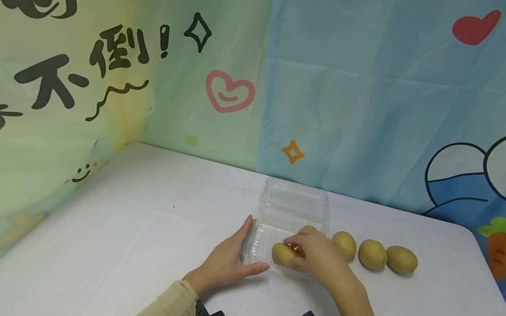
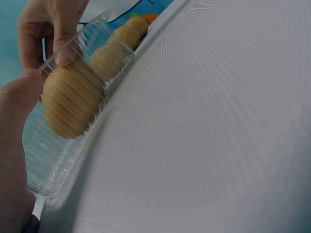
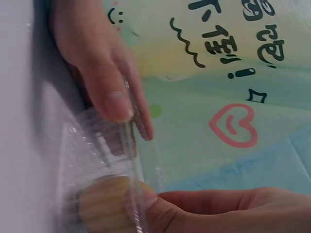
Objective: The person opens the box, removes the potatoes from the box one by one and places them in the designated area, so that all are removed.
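A clear plastic clamshell box (image 1: 261, 235) lies with its lid (image 1: 296, 199) folded back. My right hand (image 1: 323, 259) pinches a yellow potato (image 1: 282, 254) inside the front part of the box's base; the left wrist view shows that potato (image 2: 73, 99) through the clear wall. At the box's left side rests my left hand (image 1: 228, 262), fingers extended along the wall and thumb spread toward the front edge. Behind the right hand another potato (image 1: 309, 227) peeks out, mostly hidden; I cannot tell whether it lies in the box.
To the right of the box, a row holds a potato (image 1: 344, 245), a second potato (image 1: 372, 255) and a third potato (image 1: 401, 260). A white cloth covers the table (image 1: 100, 244). Printed curtains (image 1: 365, 87) hang along its back and left sides.
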Tool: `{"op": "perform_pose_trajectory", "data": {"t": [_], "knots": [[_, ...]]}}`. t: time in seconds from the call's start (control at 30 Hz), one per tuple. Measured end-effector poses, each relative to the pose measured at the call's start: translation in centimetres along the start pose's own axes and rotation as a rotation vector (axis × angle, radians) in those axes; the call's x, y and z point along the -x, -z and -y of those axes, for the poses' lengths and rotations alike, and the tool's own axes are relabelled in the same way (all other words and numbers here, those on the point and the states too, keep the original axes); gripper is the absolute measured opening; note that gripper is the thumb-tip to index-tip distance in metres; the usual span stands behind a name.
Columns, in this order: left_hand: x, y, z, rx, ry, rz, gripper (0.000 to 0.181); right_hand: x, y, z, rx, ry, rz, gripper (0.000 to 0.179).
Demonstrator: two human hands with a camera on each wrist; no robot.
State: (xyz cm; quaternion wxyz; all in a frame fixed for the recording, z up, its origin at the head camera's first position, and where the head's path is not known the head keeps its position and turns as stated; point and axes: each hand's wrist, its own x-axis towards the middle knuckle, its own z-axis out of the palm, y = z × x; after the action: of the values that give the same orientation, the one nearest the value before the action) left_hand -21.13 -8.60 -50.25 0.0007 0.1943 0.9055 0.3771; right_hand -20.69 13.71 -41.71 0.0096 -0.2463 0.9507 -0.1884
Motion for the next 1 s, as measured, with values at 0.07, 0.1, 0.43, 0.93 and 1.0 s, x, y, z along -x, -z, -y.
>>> {"op": "perform_pose_trajectory", "data": {"t": [0.07,0.1,0.43,0.93,1.0], "knots": [[0.0,0.0,0.0,-0.002,-0.002,-0.001,0.113,-0.1,-0.1,0.3,0.006,0.003,-0.003,0.035],[0.0,0.0,0.0,-0.001,-0.003,-0.001,0.113,-0.1,-0.2,0.3,0.000,0.001,0.002,0.035],[0.0,0.0,0.0,-0.005,-0.002,-0.001,0.113,-0.1,-0.3,0.5,-0.098,-0.081,0.048,0.031],[0.0,0.0,0.0,-0.011,-0.003,0.008,0.112,-0.4,-1.3,0.1,-0.134,0.019,0.112,0.056],[0.0,0.1,-0.1,-0.012,0.000,0.008,0.112,-0.5,-1.3,0.1,-0.142,0.018,0.113,0.055]]}}
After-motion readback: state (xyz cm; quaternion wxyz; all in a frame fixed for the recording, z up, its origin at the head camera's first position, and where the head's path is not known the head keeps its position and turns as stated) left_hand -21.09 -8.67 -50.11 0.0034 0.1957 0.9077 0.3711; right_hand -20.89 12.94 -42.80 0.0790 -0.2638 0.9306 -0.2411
